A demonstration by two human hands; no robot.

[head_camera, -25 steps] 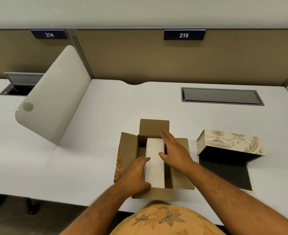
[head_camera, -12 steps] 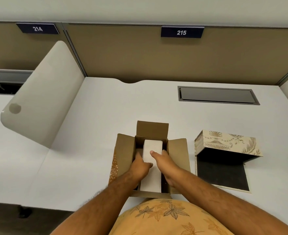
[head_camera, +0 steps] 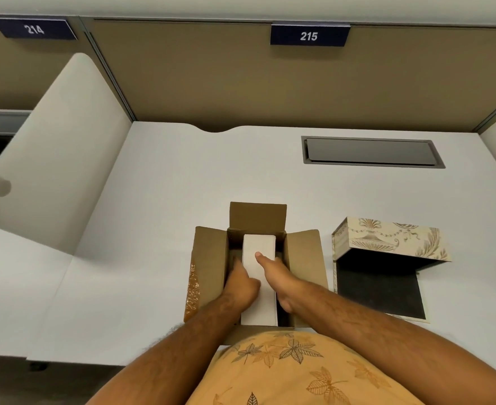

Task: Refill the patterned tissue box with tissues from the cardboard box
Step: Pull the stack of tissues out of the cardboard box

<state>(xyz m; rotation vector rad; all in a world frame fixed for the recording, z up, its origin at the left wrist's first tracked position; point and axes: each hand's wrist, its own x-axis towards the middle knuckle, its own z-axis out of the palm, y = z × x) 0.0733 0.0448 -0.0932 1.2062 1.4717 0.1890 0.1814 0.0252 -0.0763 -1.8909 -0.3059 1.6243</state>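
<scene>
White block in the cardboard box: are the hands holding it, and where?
Yes. Left hand and right hand clasp the white tissue stack by its long sides, inside the brown cardboard box.

A brown cardboard box (head_camera: 211, 267) is sitting open near the front edge, its flaps lying spread outward. A white block of tissues (head_camera: 259, 249) is standing inside it, running front to back. Just beside it on the right, a cream patterned tissue box (head_camera: 387, 238) is lying open, its dark inside showing.
</scene>
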